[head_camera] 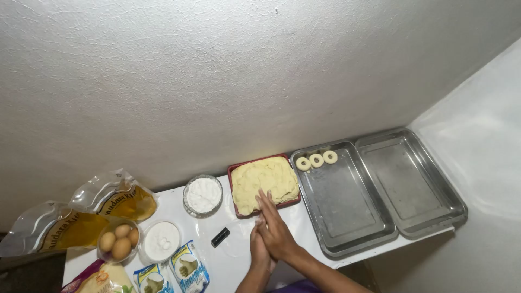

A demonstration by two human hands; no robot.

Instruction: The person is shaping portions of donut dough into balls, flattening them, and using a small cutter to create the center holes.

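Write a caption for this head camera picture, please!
Two hands pressed together beside a red tray of dough, with three dough rings in a metal pan.

The left hand [259,250] lies mostly under the right hand [275,228], so its fingers and whatever sits between the palms stay hidden. Both forearms run off the bottom edge. The right fingertips cover a bit of the dough [265,183] at the near rim of the red tray [233,191]. Two small packets [173,271] and a yellow bag [97,279] are cut by the bottom edge. The crinkled bag [46,230] at far left leaves the frame. The small black object [220,237] is too small to identify.
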